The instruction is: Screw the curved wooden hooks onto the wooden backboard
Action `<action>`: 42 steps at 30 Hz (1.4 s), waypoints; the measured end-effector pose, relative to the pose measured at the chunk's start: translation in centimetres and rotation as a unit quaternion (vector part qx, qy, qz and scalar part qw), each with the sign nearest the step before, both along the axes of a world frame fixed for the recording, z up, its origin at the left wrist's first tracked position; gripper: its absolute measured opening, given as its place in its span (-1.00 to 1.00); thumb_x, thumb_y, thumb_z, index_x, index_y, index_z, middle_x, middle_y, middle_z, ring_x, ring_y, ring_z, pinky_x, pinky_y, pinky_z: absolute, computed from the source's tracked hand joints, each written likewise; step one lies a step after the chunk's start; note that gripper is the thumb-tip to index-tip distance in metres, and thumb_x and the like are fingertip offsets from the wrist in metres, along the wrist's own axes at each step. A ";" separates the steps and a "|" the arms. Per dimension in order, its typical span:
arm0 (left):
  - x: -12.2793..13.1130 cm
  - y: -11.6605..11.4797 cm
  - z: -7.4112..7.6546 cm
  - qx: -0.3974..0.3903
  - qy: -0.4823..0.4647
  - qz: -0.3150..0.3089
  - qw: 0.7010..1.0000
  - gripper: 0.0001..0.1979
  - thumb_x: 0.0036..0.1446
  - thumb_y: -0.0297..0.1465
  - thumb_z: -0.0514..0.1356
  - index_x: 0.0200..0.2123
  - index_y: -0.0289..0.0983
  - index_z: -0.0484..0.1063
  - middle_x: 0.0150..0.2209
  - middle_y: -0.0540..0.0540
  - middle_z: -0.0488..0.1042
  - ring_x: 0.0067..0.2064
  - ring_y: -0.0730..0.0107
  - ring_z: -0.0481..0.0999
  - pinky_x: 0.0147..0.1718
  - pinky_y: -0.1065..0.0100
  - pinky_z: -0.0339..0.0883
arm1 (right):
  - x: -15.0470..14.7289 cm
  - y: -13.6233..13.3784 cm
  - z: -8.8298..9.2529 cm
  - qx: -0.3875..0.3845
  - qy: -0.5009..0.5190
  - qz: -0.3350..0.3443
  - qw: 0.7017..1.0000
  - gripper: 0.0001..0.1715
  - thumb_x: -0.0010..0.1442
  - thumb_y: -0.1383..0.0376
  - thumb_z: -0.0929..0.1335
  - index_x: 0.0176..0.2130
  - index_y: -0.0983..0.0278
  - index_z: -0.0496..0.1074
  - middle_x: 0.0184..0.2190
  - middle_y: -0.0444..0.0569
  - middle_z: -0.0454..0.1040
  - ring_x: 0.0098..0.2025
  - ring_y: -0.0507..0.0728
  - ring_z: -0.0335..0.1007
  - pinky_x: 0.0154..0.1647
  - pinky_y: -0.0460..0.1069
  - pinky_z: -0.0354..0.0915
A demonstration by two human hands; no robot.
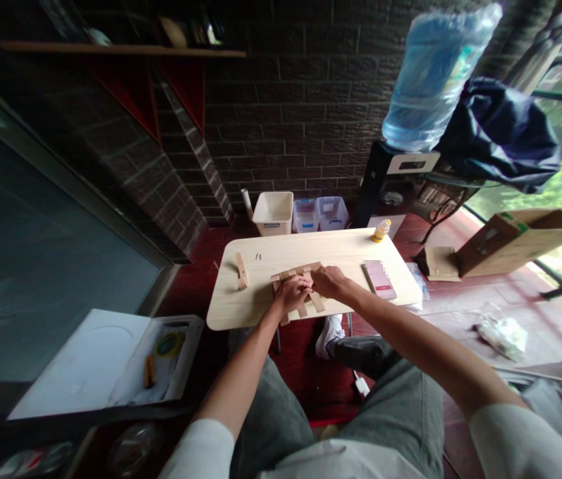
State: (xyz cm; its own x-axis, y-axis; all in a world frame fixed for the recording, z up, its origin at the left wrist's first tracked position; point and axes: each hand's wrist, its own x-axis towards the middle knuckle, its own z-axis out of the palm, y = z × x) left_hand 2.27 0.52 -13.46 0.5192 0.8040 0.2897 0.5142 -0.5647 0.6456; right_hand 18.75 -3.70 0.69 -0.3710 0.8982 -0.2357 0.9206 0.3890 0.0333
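On the pale tabletop (300, 247) lies a piece made of flat tan strips (317, 303), crossing one another like a lattice; they look like wood. My left hand (293, 295) has its fingers closed at the near middle of this piece. Just right of it, my right hand (329, 281) is curled closed over the piece's right side, fingertips close to those of the left. What lies between the fingertips is hidden by the hands. A separate tan strip assembly (241, 271) rests at the table's left, near two tiny dark pieces (258, 257).
A phone (380, 279) lies right of my hands, and a small yellow-capped bottle (381, 231) stands at the far right corner. Bins (273, 211) are behind the table. An open white box (175, 359) sits lower left. A water dispenser (393, 179) stands back right.
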 end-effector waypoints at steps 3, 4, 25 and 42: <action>0.0 0.0 0.0 -0.004 -0.006 0.000 1.000 -0.85 0.16 -0.36 0.22 -0.36 -0.21 0.61 -0.12 -0.12 0.59 -0.07 0.23 0.57 0.01 0.17 0.46 | 0.4 -0.3 -0.1 0.010 0.026 0.029 0.999 -0.63 0.33 0.30 0.26 0.08 0.33 0.42 -0.05 0.24 0.56 -0.04 0.28 0.54 -0.14 0.06 0.41; 0.0 0.0 0.0 -0.005 -0.009 0.000 1.000 -0.86 0.16 -0.37 0.22 -0.37 -0.20 0.60 -0.13 -0.13 0.59 -0.07 0.23 0.57 0.00 0.17 0.47 | 0.4 -0.2 -0.1 0.010 0.031 0.032 0.999 -0.63 0.34 0.30 0.25 0.08 0.32 0.42 -0.05 0.23 0.56 -0.04 0.27 0.54 -0.14 0.06 0.41; 0.0 0.1 -0.6 -0.005 -0.027 0.001 1.000 -0.87 0.13 -0.36 0.23 -0.36 -0.19 0.61 -0.16 -0.10 0.60 -0.09 0.26 0.58 -0.03 0.22 0.46 | 1.1 0.2 -0.4 0.016 -0.003 0.092 0.996 -0.69 0.34 0.33 0.25 -0.01 0.41 0.44 -0.14 0.28 0.57 -0.11 0.28 0.54 -0.23 0.02 0.38; -0.4 -0.6 0.0 -0.003 -0.041 0.002 0.999 -0.84 0.14 -0.29 0.24 -0.32 -0.20 0.61 -0.14 -0.12 0.60 -0.07 0.23 0.56 -0.02 0.23 0.44 | 1.5 -0.1 -1.6 0.051 -0.002 0.044 0.998 -0.56 0.33 0.12 0.29 -0.05 0.43 0.47 -0.16 0.30 0.57 -0.13 0.31 0.56 -0.20 0.04 0.40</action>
